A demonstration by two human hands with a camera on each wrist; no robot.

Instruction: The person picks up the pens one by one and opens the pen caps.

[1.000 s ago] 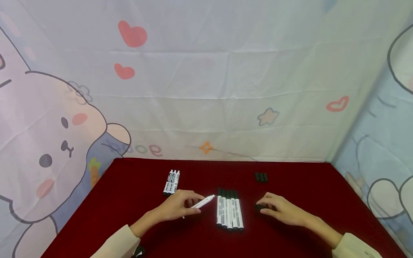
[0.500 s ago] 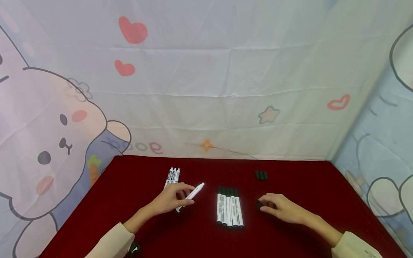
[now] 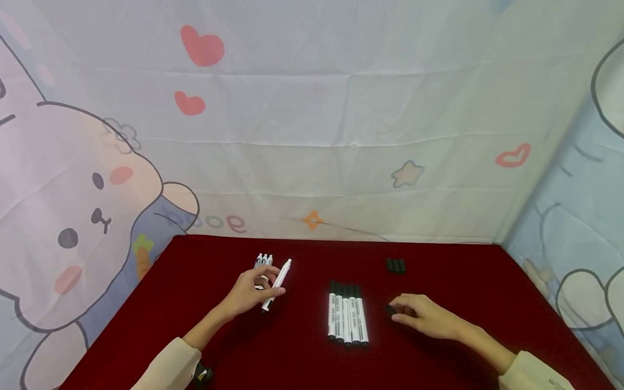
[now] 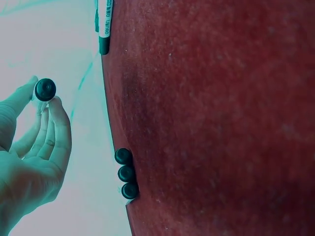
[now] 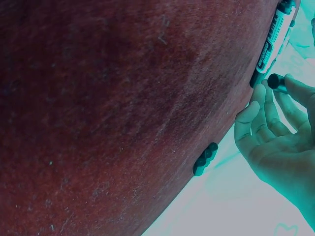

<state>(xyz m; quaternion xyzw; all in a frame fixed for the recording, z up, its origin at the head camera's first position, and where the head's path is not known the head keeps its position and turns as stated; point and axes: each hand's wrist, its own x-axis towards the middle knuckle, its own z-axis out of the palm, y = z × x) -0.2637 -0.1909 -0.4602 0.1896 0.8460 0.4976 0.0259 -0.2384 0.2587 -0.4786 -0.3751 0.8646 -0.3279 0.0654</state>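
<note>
My left hand (image 3: pixel 246 292) pinches a white marker (image 3: pixel 278 284) between thumb and fingers, its pale tip end up and its black end toward me. In the left wrist view that marker's round black end (image 4: pixel 45 90) faces the camera. Just behind this hand lie three uncapped white markers (image 3: pixel 264 260), partly hidden by it. To the right, my right hand (image 3: pixel 431 318) holds a small black marker cap (image 3: pixel 390 310) at its fingertips; the right wrist view shows the cap (image 5: pixel 278 82) under the thumb.
Between the hands, several capped white markers (image 3: pixel 346 317) lie side by side on the red cloth (image 3: pixel 439 368). Three black caps (image 3: pixel 396 265) sit together at the back right. A small dark object (image 3: pixel 202 375) is by the left sleeve. A printed curtain (image 3: pixel 351 108) stands behind.
My left hand has moved left and away from me with the marker, from near the middle row to beside the three uncapped ones; the marker has turned more upright. The right hand has barely moved.
</note>
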